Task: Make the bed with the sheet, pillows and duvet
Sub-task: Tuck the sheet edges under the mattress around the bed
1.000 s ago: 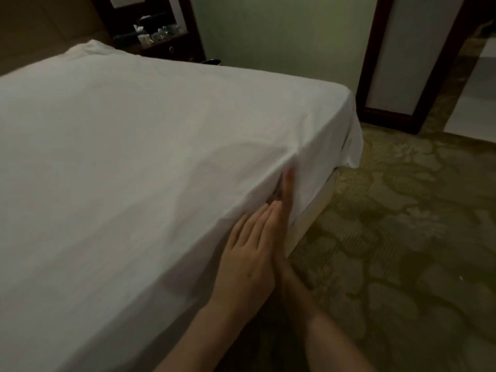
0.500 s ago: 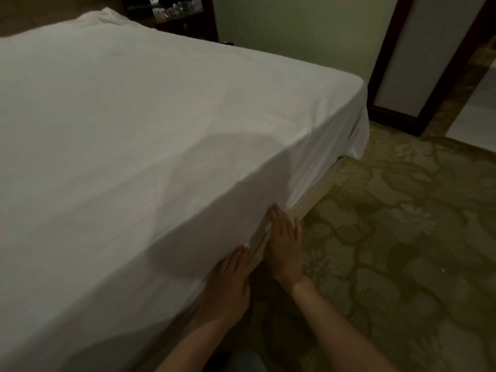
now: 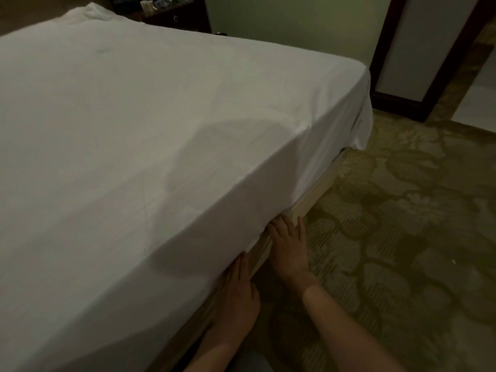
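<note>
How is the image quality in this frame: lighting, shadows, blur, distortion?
Head view: dim, warm light; a soft dark shadow falls across the white bed sheet above both hands; wide-angle bending curves the dark wooden door frame; fine detail is soft, patterned carpet murky.

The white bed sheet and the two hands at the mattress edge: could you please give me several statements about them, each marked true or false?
1. The white cotton bed sheet covers the mattress top. True.
2. Both hands are at the lower side edge of the bed. True: left hand, right hand.
3. A pillow lies on the sheet. False: no pillow shows.
4. The sheet's far corner is tucked in. False: it hangs loose.
5. The floor is bare wood. False: it is patterned olive carpet.
</note>
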### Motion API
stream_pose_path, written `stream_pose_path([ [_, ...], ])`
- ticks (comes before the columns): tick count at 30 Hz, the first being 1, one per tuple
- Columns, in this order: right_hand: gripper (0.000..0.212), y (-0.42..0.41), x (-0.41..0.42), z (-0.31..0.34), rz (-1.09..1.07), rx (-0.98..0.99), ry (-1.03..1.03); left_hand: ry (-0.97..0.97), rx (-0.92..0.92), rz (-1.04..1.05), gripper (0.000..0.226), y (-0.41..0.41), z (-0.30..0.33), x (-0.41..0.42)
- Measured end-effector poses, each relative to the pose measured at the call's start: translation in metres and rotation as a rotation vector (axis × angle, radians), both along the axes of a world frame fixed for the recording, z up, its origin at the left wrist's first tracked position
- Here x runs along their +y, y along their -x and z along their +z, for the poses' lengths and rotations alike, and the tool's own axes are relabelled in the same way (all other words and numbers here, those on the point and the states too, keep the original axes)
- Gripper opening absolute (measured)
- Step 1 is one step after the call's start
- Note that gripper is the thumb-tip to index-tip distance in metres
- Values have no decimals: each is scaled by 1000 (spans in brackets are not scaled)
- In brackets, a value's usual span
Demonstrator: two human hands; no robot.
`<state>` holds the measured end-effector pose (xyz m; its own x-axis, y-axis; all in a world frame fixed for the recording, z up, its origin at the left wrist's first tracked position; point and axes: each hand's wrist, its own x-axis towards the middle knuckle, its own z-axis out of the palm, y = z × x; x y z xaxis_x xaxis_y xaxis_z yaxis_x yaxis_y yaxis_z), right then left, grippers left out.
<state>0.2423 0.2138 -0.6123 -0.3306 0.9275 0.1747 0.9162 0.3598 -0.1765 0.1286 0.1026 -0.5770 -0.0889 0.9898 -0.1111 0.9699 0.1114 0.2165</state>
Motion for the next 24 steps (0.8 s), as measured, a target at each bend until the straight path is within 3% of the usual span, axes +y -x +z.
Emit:
stream_pose_path([
  [2, 68, -4, 2, 1, 16, 19, 15, -3, 27, 3, 85, -7, 1, 3],
  [4, 56, -12, 6, 6, 13, 52, -41, -4, 7, 6, 82, -13, 2, 8],
  [6, 43, -22, 19, 13, -70, 111, -94, -43, -26, -13, 63, -17, 3, 15],
  [8, 46, -30, 38, 17, -181, 110, -79, -61, -68, -11, 55, -20, 6, 26],
  [13, 60, -43, 71, 19, -97, -39, 54, -86, -236, 40, 68, -31, 5, 51],
  [18, 55, -41, 84, 23, -89, -28, 85, -86, -241, 103, 70, -43, 3, 60],
  [24, 72, -43, 77, 36, -105, -135, 360, 10, -279, 46, 75, -36, -1, 64],
])
